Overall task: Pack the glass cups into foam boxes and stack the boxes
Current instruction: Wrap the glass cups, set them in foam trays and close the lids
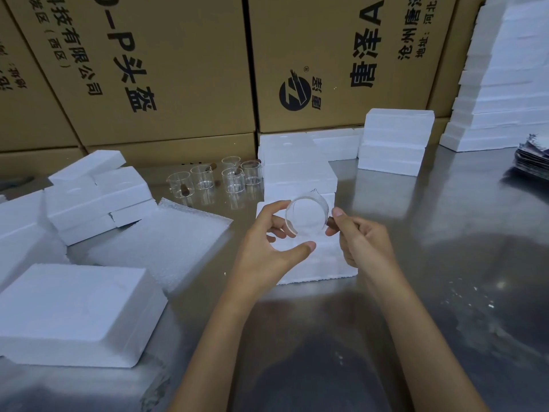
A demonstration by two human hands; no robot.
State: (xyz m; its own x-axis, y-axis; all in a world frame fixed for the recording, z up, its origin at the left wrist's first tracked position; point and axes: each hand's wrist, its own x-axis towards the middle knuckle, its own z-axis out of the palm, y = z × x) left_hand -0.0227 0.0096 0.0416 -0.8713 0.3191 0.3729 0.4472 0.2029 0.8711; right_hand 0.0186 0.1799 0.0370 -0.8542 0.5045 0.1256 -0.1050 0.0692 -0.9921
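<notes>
Gripping round clear glass cup (pixel 306 217), both hands, over white foam box (pixel 326 263)

Both forearms are bare, no sleeves reaching them; the left hand (pixel 269 248) and right hand (pixel 361 242) wear nothing.

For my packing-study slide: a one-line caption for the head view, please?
Both hands hold a glass cup over a foam box, right hand pinching its brown handle, left hand cradling it.

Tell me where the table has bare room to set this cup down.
Bare steel table lies right of the right hand, before the foam stack. Left is crowded: foam boxes, foam sheet, glass cups.
</notes>
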